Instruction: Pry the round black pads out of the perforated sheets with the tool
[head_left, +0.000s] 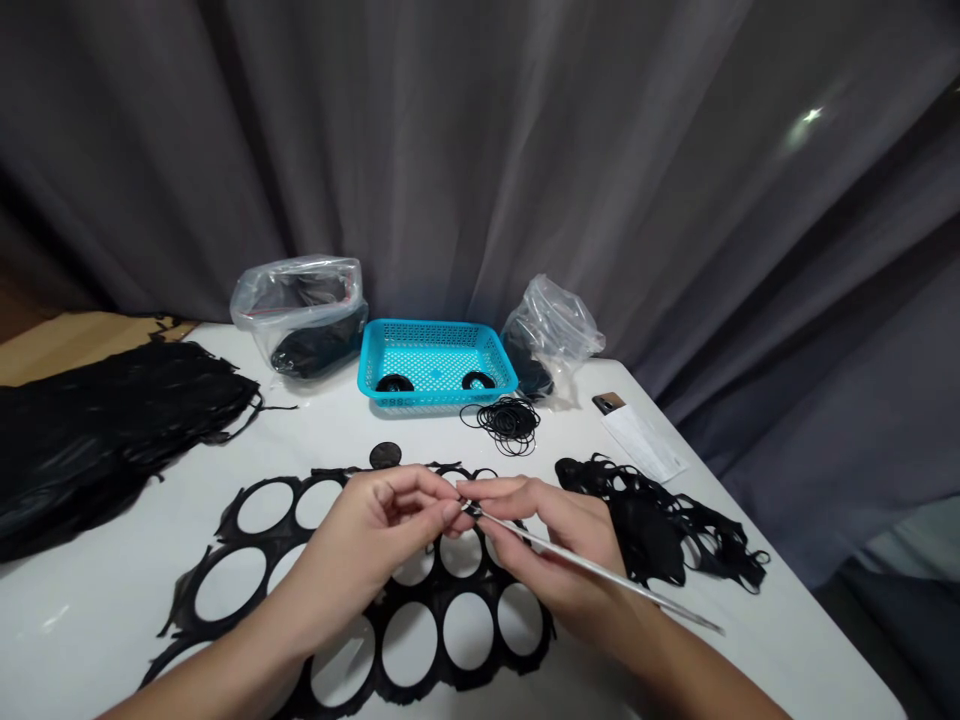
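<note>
Fingertips of my left hand [397,520] are pinched together on a small dark bit, mostly hidden, over the middle of the table. Close beside them, my right hand [551,530] grips a long, thin silvery metal tool [600,572] between thumb and fingers. Its tip reaches the dark bit at my left fingertips; the other end slants down to the right. Under both hands lies a black rubber-like sheet [379,640] with rows of large round holes. A black disc [385,455] rests just beyond the sheet.
A blue basket [436,402] holds black rings. Thin black rings [511,425] are piled before it. Clear bags [300,315] [555,325] flank it. Black sheets [112,430] are stacked left; black scraps [660,530], a paper [645,440] and a phone-like object [608,402] lie right.
</note>
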